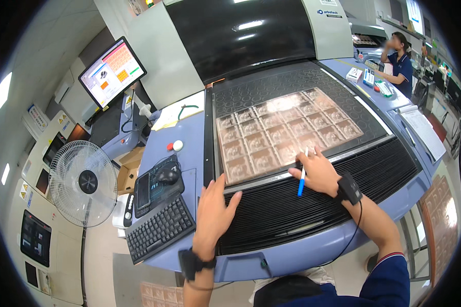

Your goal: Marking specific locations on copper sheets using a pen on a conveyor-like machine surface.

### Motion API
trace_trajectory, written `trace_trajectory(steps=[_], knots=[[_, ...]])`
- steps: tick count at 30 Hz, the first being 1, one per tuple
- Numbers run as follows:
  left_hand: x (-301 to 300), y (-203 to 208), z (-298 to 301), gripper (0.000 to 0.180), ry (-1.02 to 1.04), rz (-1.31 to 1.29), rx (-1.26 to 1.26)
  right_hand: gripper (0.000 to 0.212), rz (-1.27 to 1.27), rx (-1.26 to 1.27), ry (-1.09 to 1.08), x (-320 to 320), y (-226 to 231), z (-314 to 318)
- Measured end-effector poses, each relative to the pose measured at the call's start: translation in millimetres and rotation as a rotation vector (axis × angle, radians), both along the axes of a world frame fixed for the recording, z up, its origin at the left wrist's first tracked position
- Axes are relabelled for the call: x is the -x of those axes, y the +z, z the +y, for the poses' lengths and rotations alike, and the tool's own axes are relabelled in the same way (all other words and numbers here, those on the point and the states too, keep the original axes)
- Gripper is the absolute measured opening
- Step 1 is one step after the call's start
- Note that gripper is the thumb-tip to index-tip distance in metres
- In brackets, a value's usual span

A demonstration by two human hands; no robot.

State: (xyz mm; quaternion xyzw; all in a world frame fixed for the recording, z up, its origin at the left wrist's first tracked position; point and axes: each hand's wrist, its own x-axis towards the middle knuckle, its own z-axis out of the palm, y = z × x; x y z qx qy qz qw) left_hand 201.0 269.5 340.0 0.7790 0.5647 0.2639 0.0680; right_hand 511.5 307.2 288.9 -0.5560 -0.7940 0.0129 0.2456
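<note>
A copper-coloured circuit panel [274, 134], divided into a grid of patterned blocks, lies on the black textured bed [248, 94] of a large machine. My left hand [212, 207] is open, thumb apart, its fingertips by the panel's near left corner; whether they touch it I cannot tell. A white and blue marker pen [301, 185] is held in my right hand [317, 173], over the panel's near edge. It tilts, with the blue end toward me. Black ribbed bellows [271, 215] lie under and between my hands. Black bands with cables circle both wrists.
At left are a keyboard [160, 227], a mouse [167, 174], red and white round caps [177, 145] and a monitor [112, 73]. A fan [83, 183] stands beyond them. Small boxes [369, 77] and an open notebook [424, 134] lie at right. Another person [400, 66] is at the far right.
</note>
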Motion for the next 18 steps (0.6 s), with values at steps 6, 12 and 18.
trace_trajectory(steps=[6, 12, 18], knots=[[73.7, -9.7, -89.9, 0.048, 0.375, -0.181, -0.099, 0.064, -0.054, -0.074, 0.034, 8.2, 10.9, -24.8], [159.2, -47.9, -128.2, 0.040, 0.714, 0.085, -0.184, 0.062, -0.062, -0.105, 0.063, 11.2, 12.0, -19.5], [182.1, -7.6, -77.0, 0.032, 0.666, 0.009, -0.206, 0.048, -0.069, -0.031, 0.038, 11.0, 11.7, -20.7]])
